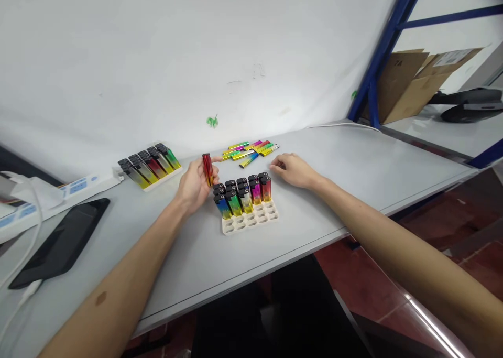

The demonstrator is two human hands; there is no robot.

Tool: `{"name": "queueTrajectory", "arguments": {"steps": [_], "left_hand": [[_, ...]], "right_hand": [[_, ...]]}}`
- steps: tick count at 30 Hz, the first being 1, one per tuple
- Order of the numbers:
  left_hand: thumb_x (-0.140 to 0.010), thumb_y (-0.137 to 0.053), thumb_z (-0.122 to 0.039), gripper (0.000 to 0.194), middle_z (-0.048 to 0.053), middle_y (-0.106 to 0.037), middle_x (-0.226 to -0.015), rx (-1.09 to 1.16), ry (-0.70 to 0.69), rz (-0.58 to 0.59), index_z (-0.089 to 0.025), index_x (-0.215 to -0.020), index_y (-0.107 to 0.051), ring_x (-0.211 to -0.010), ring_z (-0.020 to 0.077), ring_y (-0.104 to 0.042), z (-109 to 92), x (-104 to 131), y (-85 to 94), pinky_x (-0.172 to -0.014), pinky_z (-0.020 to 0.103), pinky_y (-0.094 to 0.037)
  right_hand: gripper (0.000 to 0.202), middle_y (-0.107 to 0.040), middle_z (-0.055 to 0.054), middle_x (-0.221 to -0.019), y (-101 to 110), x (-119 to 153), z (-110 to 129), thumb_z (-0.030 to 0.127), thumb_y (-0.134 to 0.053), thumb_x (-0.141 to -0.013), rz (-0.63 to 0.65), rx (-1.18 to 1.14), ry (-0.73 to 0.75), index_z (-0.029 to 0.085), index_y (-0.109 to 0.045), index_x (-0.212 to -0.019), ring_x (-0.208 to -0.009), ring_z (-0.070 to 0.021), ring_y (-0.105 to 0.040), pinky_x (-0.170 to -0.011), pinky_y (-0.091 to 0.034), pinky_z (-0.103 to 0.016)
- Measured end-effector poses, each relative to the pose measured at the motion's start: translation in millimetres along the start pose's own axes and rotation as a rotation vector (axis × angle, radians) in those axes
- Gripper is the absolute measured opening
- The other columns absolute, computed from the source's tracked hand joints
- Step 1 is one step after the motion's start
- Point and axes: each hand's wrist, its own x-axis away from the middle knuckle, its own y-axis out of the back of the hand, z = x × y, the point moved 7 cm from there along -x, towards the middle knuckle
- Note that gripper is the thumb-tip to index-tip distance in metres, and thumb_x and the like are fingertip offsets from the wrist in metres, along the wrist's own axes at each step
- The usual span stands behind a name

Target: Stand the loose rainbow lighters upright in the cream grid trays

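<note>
Red-and-gold, glossy slim lighter [207, 170]: upright in the left hand [190, 189], fingers closed about it, just beside the rear-left corner of a white, moulded slotted tray [251, 223]. Black-topped multicoloured lighters [245, 199] stand in the tray's rear rows; nearer slots are bare. Hazard: the left hand's closeness could knock the corner lighters or shift the tray, apparently unsecured. Right hand [294, 170]: fingers loosely curled, contents hidden, resting near loose, shiny multicoloured pieces [247, 161]. Their overlapping heap could slide if brushed. Further left, a second filled white tray [163, 182] risks a bump from the left forearm.
</note>
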Motion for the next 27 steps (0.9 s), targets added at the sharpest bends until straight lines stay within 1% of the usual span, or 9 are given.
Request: {"name": "queueTrajectory", "arguments": {"steps": [2, 4, 8, 11, 14, 16, 18, 22, 27], "left_hand": [[-0.093, -0.046, -0.041, 0.031, -0.001, -0.053, -0.066, 0.057, -0.007, 0.003, -0.014, -0.095, -0.062, -0.053, 0.0098, -0.053, -1, -1, 0.8, -0.051, 0.021, -0.044], [-0.094, -0.05, -0.04, 0.026, -0.001, -0.056, -0.069, 0.067, -0.011, -0.018, -0.015, -0.092, -0.059, -0.055, 0.0098, -0.057, -2, -1, 2.0, -0.054, 0.021, -0.047], [-0.093, -0.053, -0.039, 0.02, -0.001, -0.061, -0.068, 0.028, 0.034, -0.038, -0.019, -0.088, -0.052, -0.051, 0.0116, -0.058, 0, 0, 1.6, -0.048, 0.022, -0.045], [-0.092, -0.047, -0.052, 0.033, -0.005, -0.048, -0.051, -0.004, 0.069, 0.019, -0.021, -0.084, -0.054, -0.038, 0.0098, -0.044, -1, 3, -2.4, -0.036, 0.019, -0.032], [-0.089, -0.04, -0.067, 0.051, -0.006, -0.034, -0.043, -0.003, 0.087, 0.058, -0.02, -0.071, -0.052, -0.032, 0.0084, -0.033, -3, 5, -5.5, -0.032, 0.019, -0.023], [-0.089, -0.04, -0.064, 0.051, -0.007, -0.03, -0.04, -0.03, 0.099, 0.002, -0.021, -0.062, -0.046, -0.03, 0.0076, -0.028, -2, 5, -2.6, -0.032, 0.019, -0.02], [-0.091, -0.04, -0.052, 0.043, -0.007, -0.026, -0.039, -0.059, 0.098, -0.06, -0.021, -0.061, -0.044, -0.028, 0.0075, -0.023, -3, 5, 0.2, -0.031, 0.019, -0.016], [-0.087, -0.038, -0.034, 0.022, -0.008, -0.027, -0.039, -0.041, 0.048, -0.054, -0.023, -0.069, -0.045, -0.028, 0.0087, -0.02, -8, 7, -3.5, -0.031, 0.018, -0.013], [-0.089, -0.038, -0.037, 0.024, -0.008, -0.029, -0.039, -0.025, 0.024, -0.075, -0.023, -0.071, -0.046, -0.029, 0.0085, -0.023, -11, 9, -2.9, -0.032, 0.019, -0.015]], "right_hand": [[0.019, -0.071, -0.008, -0.095, 0, 0, 0, 0.03, -0.053, -0.094, -0.002, 0.002, -0.003, 0.018, -0.067, -0.088, -0.088, -0.0204, -0.061, -0.094, -0.041, -0.037], [0.019, -0.072, -0.008, -0.096, 0, 0, 0, 0.03, -0.053, -0.093, -0.002, 0.001, -0.001, 0.018, -0.067, -0.087, -0.088, -0.0209, -0.062, -0.093, -0.042, -0.038], [0.019, -0.072, -0.008, -0.097, 0, 0, -1, 0.029, -0.053, -0.093, -0.003, -0.011, -0.005, 0.019, -0.068, -0.086, -0.09, -0.0222, -0.063, -0.091, -0.043, -0.038], [0.02, -0.072, -0.008, -0.097, 0, 0, -2, 0.03, -0.053, -0.093, -0.008, -0.006, -0.006, 0.019, -0.068, -0.087, -0.091, -0.0228, -0.063, -0.09, -0.043, -0.039], [0.021, -0.072, -0.008, -0.096, -1, 0, -3, 0.031, -0.053, -0.093, -0.015, -0.011, 0.003, 0.018, -0.068, -0.087, -0.09, -0.0226, -0.062, -0.088, -0.044, -0.038], [0.021, -0.072, -0.008, -0.095, -1, 0, -3, 0.031, -0.053, -0.093, -0.021, -0.007, 0.005, 0.018, -0.068, -0.087, -0.089, -0.0227, -0.062, -0.087, -0.044, -0.038], [0.021, -0.072, -0.008, -0.094, -1, 0, -2, 0.031, -0.053, -0.093, -0.021, 0.003, -0.001, 0.018, -0.069, -0.088, -0.089, -0.0229, -0.062, -0.087, -0.044, -0.038], [0.022, -0.072, -0.008, -0.095, 0, 1, -1, 0.031, -0.053, -0.094, -0.006, 0.012, -0.016, 0.018, -0.069, -0.089, -0.091, -0.023, -0.061, -0.088, -0.043, -0.038], [0.022, -0.071, -0.008, -0.096, 0, 2, 0, 0.031, -0.052, -0.094, 0.002, 0.013, -0.025, 0.018, -0.069, -0.09, -0.093, -0.0234, -0.061, -0.089, -0.043, -0.038]]}}
